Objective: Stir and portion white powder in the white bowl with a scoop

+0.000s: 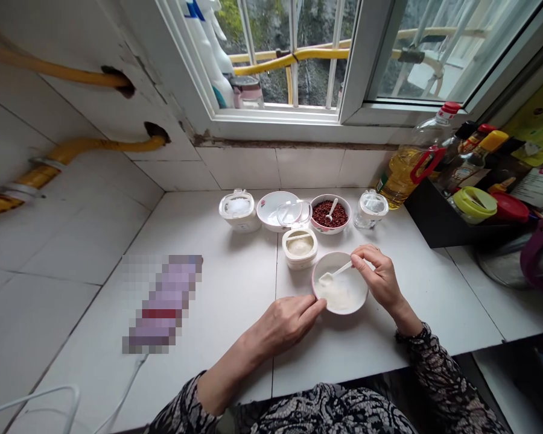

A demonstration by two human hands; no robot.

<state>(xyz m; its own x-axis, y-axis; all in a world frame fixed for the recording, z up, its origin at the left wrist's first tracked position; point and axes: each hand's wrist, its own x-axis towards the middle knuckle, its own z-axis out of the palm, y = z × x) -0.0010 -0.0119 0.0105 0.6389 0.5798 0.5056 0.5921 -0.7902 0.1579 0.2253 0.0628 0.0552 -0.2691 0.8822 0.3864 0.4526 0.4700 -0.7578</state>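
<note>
A white bowl (pixel 356 294) with a pink rim stands on the counter, with pale whitish contents spread over its bottom. My left hand (pixel 286 322) pinches the bowl's left rim between thumb and fingers. In my right hand (pixel 379 276) is the handle of a small white spoon (pixel 342 269), whose head is inside the bowl and carries some white stuff. Just behind the bowl, an open white jar (pixel 300 260) holds a pale powder, its clear lid (pixel 294 212) tipped up. Farther back, a bowl of dark red grains (pixel 321 212) has a white spoon (pixel 332 208) in it.
At the back are a lidded white jar (pixel 239 222), a white dish (pixel 266 212) and a clear jar (pixel 370 211). An oil bottle (pixel 400 175) and a black box (pixel 428 220) of bottles stand right. A blurred-out purple object (pixel 167 298) with a white cable (pixel 131 386) lies left.
</note>
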